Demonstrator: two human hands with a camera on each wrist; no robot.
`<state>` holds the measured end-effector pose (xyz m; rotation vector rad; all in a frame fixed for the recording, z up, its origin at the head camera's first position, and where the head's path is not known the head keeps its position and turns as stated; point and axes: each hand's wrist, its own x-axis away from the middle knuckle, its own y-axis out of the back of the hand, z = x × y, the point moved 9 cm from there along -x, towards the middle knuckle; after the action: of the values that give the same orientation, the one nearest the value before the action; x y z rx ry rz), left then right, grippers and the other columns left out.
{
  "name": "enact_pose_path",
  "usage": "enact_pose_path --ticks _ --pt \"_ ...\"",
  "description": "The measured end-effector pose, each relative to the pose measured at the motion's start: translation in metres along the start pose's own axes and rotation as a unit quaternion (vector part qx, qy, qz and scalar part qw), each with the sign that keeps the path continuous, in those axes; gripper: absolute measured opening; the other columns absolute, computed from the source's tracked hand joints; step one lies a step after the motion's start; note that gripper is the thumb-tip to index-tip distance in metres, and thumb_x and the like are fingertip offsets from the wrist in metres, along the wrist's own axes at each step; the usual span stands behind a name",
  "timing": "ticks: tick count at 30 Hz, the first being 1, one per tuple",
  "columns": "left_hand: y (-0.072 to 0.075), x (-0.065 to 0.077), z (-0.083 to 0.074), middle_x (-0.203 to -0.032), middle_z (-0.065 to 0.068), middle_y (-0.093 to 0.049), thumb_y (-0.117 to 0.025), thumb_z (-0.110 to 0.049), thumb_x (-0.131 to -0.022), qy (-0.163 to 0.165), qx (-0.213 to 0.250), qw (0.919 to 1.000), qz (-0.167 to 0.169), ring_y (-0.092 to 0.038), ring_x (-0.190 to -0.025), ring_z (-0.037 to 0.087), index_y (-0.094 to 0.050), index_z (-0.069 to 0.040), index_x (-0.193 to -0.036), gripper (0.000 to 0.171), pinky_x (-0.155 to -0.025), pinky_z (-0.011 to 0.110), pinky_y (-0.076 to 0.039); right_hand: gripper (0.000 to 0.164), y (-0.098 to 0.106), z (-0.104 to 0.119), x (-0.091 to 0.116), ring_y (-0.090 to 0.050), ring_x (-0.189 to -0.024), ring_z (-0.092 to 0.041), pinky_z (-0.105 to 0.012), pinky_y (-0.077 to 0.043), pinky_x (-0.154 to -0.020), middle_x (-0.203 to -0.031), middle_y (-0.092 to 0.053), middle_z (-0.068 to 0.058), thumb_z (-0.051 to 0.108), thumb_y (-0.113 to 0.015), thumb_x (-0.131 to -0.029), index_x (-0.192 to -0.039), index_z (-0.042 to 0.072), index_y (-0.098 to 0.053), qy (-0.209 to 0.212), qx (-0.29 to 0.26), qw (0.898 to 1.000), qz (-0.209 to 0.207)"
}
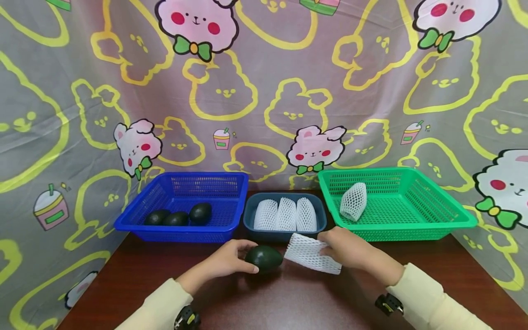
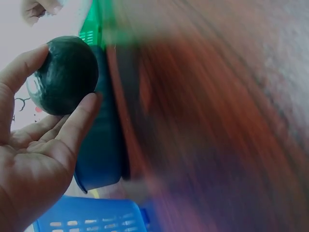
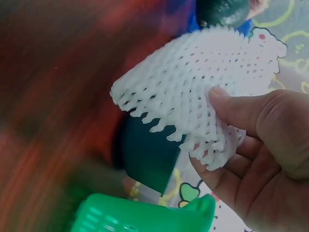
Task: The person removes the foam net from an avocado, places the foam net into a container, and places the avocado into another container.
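Note:
A dark green avocado [image 1: 264, 259] is held by my left hand [image 1: 231, 260], its narrow end pointing right. Thumb and fingers grip it from the side in the left wrist view, where the avocado [image 2: 65, 75] shows its rounded end. My right hand [image 1: 345, 247] pinches a white foam net sleeve [image 1: 311, 254] between thumb and fingers. That foam net [image 3: 193, 77] looks flattened and has nothing inside it in the right wrist view. The avocado and the net's left end are close together with a small gap between them.
At the back left, a blue basket [image 1: 177, 234] holds several avocados [image 1: 200, 213]. A dark blue-grey tray [image 1: 284, 236] in the middle has 3 white foam nets [image 1: 286, 214]. The green basket [image 1: 412, 233] at right contains a net-wrapped piece [image 1: 353, 201]. A patterned cloth [image 1: 264, 91] hangs behind.

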<state>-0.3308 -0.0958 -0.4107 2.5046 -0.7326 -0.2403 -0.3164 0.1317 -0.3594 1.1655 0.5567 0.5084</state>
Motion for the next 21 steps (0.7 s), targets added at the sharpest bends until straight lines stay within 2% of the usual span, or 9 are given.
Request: enact_pose_path --ticks 6,11,16,21 --pt "0.007 0.004 -0.002 -0.11 0.011 -0.066 -0.082 -0.016 -0.075 -0.004 0.001 1.0 -0.004 -0.065 -0.096 0.021 -0.059 0.006 -0.123 0.058 -0.08 0.03 -0.053 0.027 0.017 0.002 -0.004 -0.035 -0.056 -0.005 -0.023 -0.033 -0.051 -0.059 -0.035 0.009 0.007 -0.073 -0.085 -0.072 0.014 -0.051 -0.006 -0.031 0.999 -0.019" --pt "0.009 0.006 0.002 -0.109 0.01 -0.066 -0.082 -0.017 -0.075 0.001 -0.001 1.0 -0.004 -0.065 -0.095 0.021 -0.059 0.006 -0.123 0.058 -0.079 0.03 -0.054 0.035 0.03 0.003 -0.017 -0.027 -0.054 -0.006 -0.023 -0.028 -0.051 -0.06 -0.025 0.007 0.013 -0.073 -0.087 -0.067 0.014 -0.044 -0.014 -0.078 0.996 -0.048" --pt "0.007 0.006 0.006 -0.11 0.009 -0.066 -0.082 -0.019 -0.076 0.011 -0.002 0.9999 0.004 -0.065 -0.096 0.02 -0.058 0.005 -0.124 0.059 -0.08 0.032 -0.054 0.028 0.032 -0.004 -0.037 -0.034 -0.051 -0.01 -0.025 -0.03 -0.049 -0.057 -0.035 0.003 0.016 -0.072 -0.089 -0.071 0.011 -0.051 -0.062 -0.136 0.986 -0.071" --pt "0.008 0.008 0.005 -0.109 0.01 -0.066 -0.082 -0.018 -0.076 0.009 0.0 0.9999 0.008 -0.066 -0.095 0.021 -0.059 0.005 -0.123 0.057 -0.08 0.033 -0.054 0.017 0.028 -0.013 -0.06 -0.045 -0.053 -0.014 -0.028 -0.038 -0.05 -0.06 -0.049 0.0 0.017 -0.069 -0.091 -0.083 0.005 -0.061 -0.112 -0.199 0.969 -0.089"
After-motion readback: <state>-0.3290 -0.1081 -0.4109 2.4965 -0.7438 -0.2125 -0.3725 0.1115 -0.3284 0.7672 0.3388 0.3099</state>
